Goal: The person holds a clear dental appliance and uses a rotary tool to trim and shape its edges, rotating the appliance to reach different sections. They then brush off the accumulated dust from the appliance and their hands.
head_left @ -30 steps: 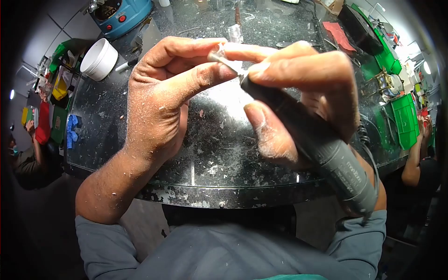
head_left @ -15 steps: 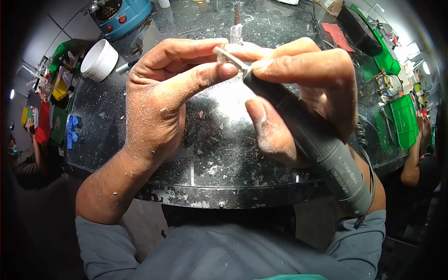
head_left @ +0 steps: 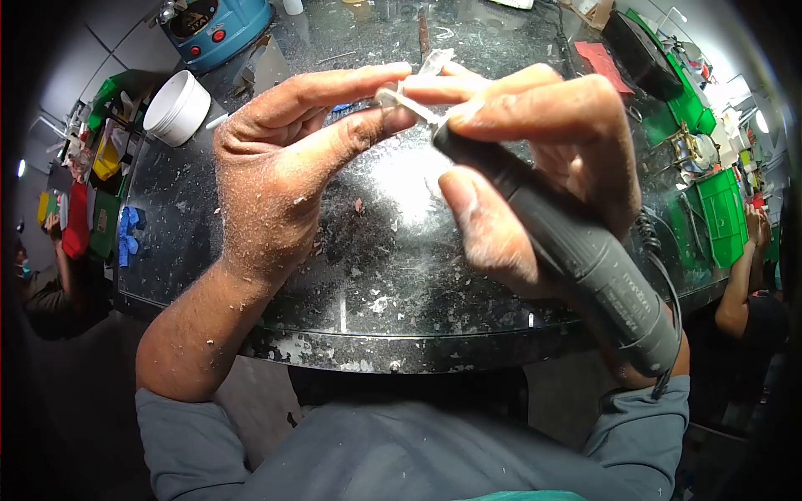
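My left hand (head_left: 269, 175), coated in pale dust, pinches a small clear plastic piece (head_left: 436, 63) between thumb and fingers; part of the piece is hidden behind the fingertips. A black rotary handpiece (head_left: 576, 234) lies slantwise in my right hand (head_left: 555, 113), gripped like a pen with the thumb underneath. From its nose a thin pale bit (head_left: 416, 108) reaches up to the left, its tip right at the left fingertips and the plastic. The handpiece's cable (head_left: 675, 292) runs down beside my right forearm.
White flecks cover the dark worktop (head_left: 393, 284). A white tub (head_left: 180, 108) and a blue machine (head_left: 219, 29) stand at the left. Toward the right are a red sheet (head_left: 603, 68), a brass-coloured metal device (head_left: 689, 152) and a green bin (head_left: 720, 219). Other people's arms (head_left: 738, 275) show at both sides.
The clear piece has turned from upright to leaning right between my fingers. My left hand has shifted slightly left, and the handpiece's rear end has swung a little to the right.
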`<control>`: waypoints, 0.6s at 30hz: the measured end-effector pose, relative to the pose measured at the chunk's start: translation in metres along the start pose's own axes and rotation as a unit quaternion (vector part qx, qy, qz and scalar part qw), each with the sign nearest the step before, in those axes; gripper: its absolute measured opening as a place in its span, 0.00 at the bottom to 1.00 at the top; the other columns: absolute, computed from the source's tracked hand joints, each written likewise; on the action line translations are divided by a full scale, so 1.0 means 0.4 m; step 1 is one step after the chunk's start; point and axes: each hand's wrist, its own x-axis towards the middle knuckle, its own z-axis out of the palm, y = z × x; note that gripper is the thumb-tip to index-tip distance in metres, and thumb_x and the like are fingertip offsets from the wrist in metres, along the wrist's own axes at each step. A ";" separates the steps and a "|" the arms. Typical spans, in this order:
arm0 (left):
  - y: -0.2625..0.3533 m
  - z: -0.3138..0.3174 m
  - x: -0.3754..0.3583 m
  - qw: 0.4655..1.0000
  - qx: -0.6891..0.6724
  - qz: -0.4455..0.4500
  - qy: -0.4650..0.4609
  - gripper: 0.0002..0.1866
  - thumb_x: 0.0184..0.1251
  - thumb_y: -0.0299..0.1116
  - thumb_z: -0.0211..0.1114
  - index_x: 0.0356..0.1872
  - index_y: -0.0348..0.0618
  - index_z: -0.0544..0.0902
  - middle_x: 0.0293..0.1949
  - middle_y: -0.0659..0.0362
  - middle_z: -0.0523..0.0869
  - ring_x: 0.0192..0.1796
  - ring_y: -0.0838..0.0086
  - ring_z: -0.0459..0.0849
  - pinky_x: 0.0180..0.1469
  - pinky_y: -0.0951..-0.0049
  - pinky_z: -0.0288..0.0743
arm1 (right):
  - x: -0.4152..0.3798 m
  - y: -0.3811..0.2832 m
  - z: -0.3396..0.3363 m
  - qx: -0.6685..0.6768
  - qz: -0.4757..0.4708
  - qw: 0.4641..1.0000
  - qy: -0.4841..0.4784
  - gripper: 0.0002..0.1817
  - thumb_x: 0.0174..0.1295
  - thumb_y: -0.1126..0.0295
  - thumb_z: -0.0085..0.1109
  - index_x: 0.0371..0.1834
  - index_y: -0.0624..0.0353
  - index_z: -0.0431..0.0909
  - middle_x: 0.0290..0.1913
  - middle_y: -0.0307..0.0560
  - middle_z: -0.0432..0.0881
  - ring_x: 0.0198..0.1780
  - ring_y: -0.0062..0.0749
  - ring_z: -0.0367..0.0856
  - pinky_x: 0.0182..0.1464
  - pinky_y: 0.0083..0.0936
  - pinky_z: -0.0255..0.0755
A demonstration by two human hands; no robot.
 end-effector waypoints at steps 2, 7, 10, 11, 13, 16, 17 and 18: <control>0.005 0.002 0.002 1.000 0.008 -0.006 0.005 0.14 0.59 0.20 0.65 0.47 0.32 0.82 0.51 0.46 0.84 0.53 0.67 0.83 0.60 0.69 0.73 | 0.004 0.002 -0.002 -0.005 -0.020 1.000 -0.011 0.20 0.53 0.81 0.62 0.48 0.69 0.66 0.40 0.56 0.76 0.49 0.47 0.82 0.57 0.45 0.75; -0.004 -0.001 0.001 1.000 -0.025 -0.008 -0.002 0.13 0.60 0.20 0.66 0.47 0.32 0.81 0.51 0.45 0.84 0.53 0.66 0.83 0.59 0.69 0.74 | 0.002 0.006 -0.001 -0.011 -0.029 0.999 -0.017 0.20 0.51 0.84 0.61 0.48 0.70 0.66 0.41 0.56 0.76 0.48 0.47 0.82 0.55 0.42 0.77; -0.005 -0.001 0.001 1.000 -0.029 -0.006 0.004 0.13 0.60 0.21 0.65 0.47 0.32 0.81 0.52 0.46 0.83 0.54 0.67 0.83 0.59 0.69 0.73 | 0.002 0.009 0.033 0.025 -0.014 0.993 0.114 0.18 0.41 0.87 0.69 0.38 0.69 0.77 0.35 0.48 0.79 0.41 0.28 0.83 0.45 0.21 0.78; -0.003 0.000 -0.001 1.000 -0.022 -0.009 0.005 0.13 0.61 0.21 0.65 0.47 0.32 0.81 0.52 0.46 0.84 0.54 0.67 0.83 0.59 0.69 0.73 | 0.003 0.012 0.032 0.012 -0.021 0.994 0.110 0.18 0.41 0.87 0.69 0.38 0.69 0.77 0.34 0.48 0.79 0.40 0.28 0.83 0.45 0.21 0.78; -0.002 0.001 0.000 1.000 -0.016 -0.011 0.005 0.13 0.61 0.21 0.65 0.47 0.32 0.81 0.52 0.46 0.84 0.54 0.67 0.83 0.60 0.69 0.73 | 0.001 0.012 0.035 0.039 -0.018 0.994 0.099 0.18 0.41 0.87 0.70 0.37 0.70 0.77 0.35 0.49 0.79 0.40 0.28 0.83 0.44 0.21 0.78; -0.001 0.000 0.000 1.000 -0.020 -0.013 0.010 0.13 0.61 0.21 0.65 0.47 0.32 0.81 0.51 0.47 0.84 0.54 0.67 0.83 0.60 0.69 0.73 | 0.003 0.011 0.011 -0.004 -0.038 0.999 0.021 0.18 0.51 0.84 0.60 0.45 0.70 0.68 0.39 0.55 0.77 0.46 0.46 0.83 0.55 0.43 0.77; 0.000 0.001 0.001 1.000 -0.005 -0.015 0.009 0.13 0.61 0.21 0.65 0.47 0.32 0.81 0.51 0.47 0.84 0.54 0.67 0.82 0.60 0.70 0.73 | 0.003 0.010 0.010 -0.005 -0.035 0.999 0.014 0.18 0.53 0.83 0.60 0.46 0.69 0.67 0.39 0.55 0.77 0.46 0.44 0.83 0.55 0.42 0.77; 0.002 0.002 0.001 1.000 0.010 -0.017 0.008 0.13 0.61 0.21 0.65 0.48 0.32 0.81 0.51 0.47 0.84 0.54 0.68 0.82 0.60 0.70 0.72 | 0.002 0.009 0.008 -0.006 -0.032 0.999 0.006 0.18 0.54 0.83 0.59 0.47 0.68 0.67 0.39 0.55 0.77 0.47 0.43 0.82 0.55 0.41 0.77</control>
